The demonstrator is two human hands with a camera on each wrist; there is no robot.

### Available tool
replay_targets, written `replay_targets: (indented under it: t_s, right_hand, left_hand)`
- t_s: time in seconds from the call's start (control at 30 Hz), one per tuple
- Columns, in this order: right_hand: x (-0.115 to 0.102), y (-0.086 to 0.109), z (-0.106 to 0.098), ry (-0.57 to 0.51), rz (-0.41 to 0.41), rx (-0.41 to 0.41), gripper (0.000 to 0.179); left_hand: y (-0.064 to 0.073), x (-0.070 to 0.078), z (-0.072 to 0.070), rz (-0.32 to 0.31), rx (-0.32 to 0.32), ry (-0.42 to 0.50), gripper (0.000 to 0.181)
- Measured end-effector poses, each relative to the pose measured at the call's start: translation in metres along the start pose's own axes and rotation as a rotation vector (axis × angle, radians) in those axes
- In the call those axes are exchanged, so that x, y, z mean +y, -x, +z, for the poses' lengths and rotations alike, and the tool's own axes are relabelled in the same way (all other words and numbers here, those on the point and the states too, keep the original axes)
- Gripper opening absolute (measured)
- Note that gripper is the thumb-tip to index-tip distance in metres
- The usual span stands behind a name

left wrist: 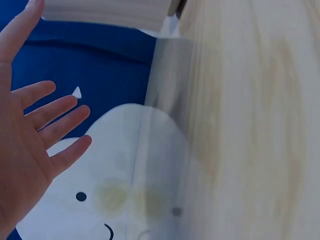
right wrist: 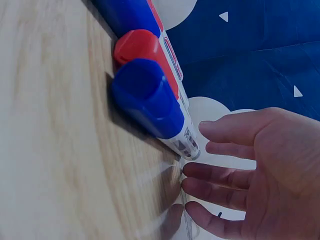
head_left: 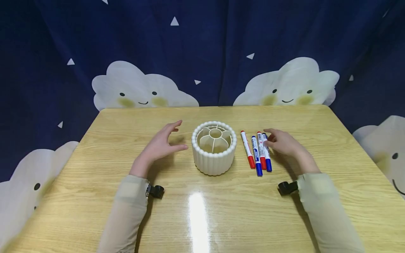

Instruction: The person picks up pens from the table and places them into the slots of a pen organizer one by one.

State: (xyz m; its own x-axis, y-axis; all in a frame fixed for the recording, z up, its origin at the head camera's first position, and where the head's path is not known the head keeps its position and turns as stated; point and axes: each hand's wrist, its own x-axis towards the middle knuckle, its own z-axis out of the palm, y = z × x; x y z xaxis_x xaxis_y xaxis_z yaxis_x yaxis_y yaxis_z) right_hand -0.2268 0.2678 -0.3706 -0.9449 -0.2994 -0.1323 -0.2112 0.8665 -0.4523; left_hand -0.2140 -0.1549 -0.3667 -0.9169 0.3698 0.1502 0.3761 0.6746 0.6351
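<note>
A round cream pen holder [head_left: 213, 163] with a fluted wall and several inner compartments stands upright at the middle of the table. To its left, my left hand [head_left: 162, 143] is held with fingers apart and thumb toward the holder, holding nothing. Several whiteboard markers lie side by side right of the holder: a red one [head_left: 246, 147], a blue one [head_left: 256, 151], another red one [head_left: 261, 149] and, rightmost, another blue one [head_left: 267, 154]. Beside that rightmost marker is my right hand [head_left: 284, 143], fingers loosely bent, not gripping it; whether the fingertips touch it I cannot tell.
The light wooden table [head_left: 253, 211] ends at a dark blue curtain [head_left: 209, 42] with cloud faces and white triangles. A small black camera sits at each wrist, the left camera [head_left: 156, 191] and the right camera [head_left: 287, 188]. A bright reflection lies on the tabletop's front part.
</note>
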Motion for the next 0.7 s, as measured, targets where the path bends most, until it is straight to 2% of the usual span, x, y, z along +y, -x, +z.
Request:
replay_targets:
  t_s: [0.2,0.3,0.5,0.7]
  right_hand:
    - [-0.001,-0.003,0.002,0.013,0.013,-0.006,0.058]
    - [-0.002,-0.005,0.002,0.024,0.027,-0.012,0.058]
    - [-0.004,-0.008,0.003,0.03,0.029,-0.025,0.056]
    - [-0.002,-0.012,0.004,0.013,0.026,-0.027,0.051]
  left_hand:
    - [-0.005,0.01,0.007,0.072,-0.043,0.16,0.093]
    - [-0.006,0.016,0.009,0.098,-0.058,0.207,0.091]
    - [-0.008,0.023,0.014,0.153,-0.072,0.245,0.091]
    - [-0.01,0.028,0.018,0.166,-0.086,0.263,0.093]
